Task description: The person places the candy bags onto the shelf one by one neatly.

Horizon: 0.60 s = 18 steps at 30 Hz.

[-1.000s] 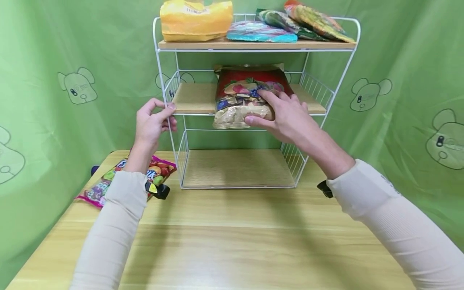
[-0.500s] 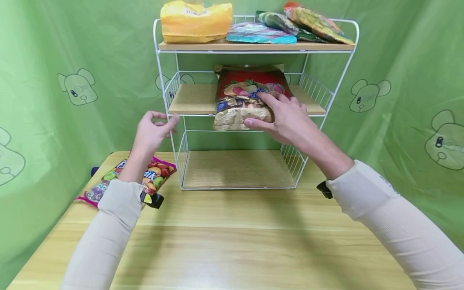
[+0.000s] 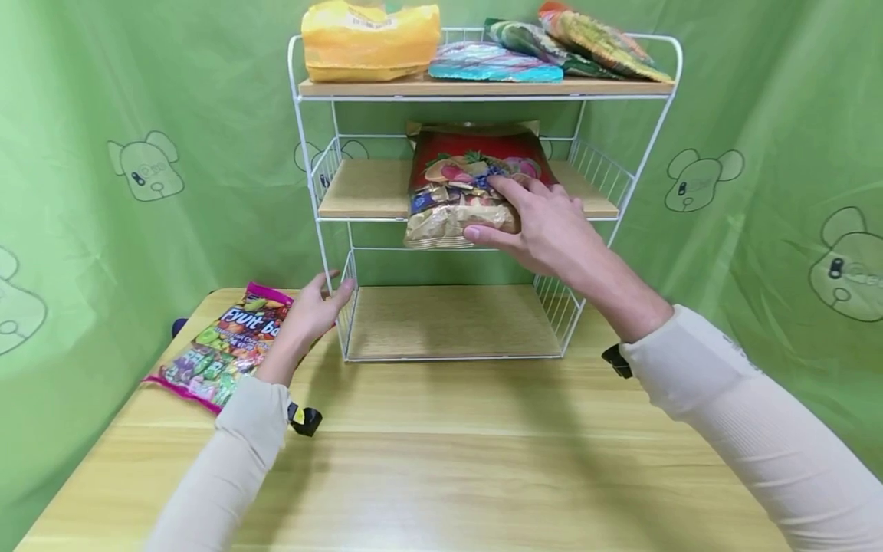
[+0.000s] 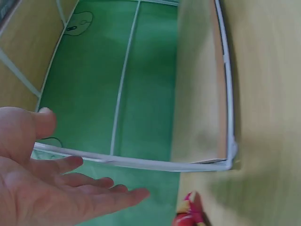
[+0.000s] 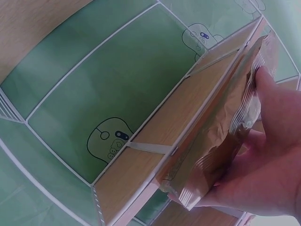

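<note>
A red and gold snack bag lies on the middle shelf, its gold end jutting past the front edge. My right hand rests on the bag with spread fingers, the thumb against the gold end; in the right wrist view the bag's crimped end shows beside that thumb. Beside the rack's lower left side is my left hand, holding nothing, its fingers loosely extended. The left wrist view has the palm near the white wire frame. A colourful fruit candy bag lies on the table, partly behind the left hand.
The white wire rack has wooden shelves. On the top shelf sit a yellow bag, a blue bag and overlapping green and orange bags. Below is the bottom shelf. A green curtain surrounds the table.
My left hand has let go of the rack's left post at the middle shelf and moved down to the bottom level. The right hand and the red bag have stayed put.
</note>
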Available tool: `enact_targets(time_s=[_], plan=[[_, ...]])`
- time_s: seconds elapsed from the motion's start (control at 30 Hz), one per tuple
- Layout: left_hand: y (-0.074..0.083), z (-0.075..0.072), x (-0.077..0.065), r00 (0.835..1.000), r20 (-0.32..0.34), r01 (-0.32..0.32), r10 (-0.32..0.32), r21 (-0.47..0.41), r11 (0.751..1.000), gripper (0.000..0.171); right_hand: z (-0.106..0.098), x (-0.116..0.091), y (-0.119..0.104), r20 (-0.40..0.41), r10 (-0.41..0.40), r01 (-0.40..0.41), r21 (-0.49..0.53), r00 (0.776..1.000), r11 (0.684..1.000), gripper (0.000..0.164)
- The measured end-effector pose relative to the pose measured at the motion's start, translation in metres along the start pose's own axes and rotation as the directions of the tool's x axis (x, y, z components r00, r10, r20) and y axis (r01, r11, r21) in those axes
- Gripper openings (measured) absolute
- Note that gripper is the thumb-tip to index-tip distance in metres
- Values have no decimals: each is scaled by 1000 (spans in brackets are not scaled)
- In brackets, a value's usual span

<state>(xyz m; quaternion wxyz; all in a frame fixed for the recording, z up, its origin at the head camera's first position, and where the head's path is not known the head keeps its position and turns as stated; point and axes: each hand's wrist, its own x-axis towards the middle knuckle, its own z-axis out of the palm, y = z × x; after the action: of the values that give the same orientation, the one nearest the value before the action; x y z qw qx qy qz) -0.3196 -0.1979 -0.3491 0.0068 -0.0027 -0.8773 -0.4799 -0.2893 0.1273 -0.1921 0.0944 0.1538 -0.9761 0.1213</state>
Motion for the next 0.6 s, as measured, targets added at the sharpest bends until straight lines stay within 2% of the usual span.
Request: enact_targets(time_s=[0.17, 0.4, 0.6], plan=[[-10, 11, 2, 1000, -12, 17, -18, -76, 997, 61, 0, 0, -1, -2, -1, 1, 1, 1000, 1000, 94], [-19, 19, 3, 997, -74, 11, -19, -104, 995, 52, 1, -2, 0, -17, 1, -1, -3, 1000, 1000, 93], [-26, 17, 5, 999, -49, 4, -14, -187, 982, 50, 2, -2, 1, -20, 4, -4, -8, 1000, 1000, 93]])
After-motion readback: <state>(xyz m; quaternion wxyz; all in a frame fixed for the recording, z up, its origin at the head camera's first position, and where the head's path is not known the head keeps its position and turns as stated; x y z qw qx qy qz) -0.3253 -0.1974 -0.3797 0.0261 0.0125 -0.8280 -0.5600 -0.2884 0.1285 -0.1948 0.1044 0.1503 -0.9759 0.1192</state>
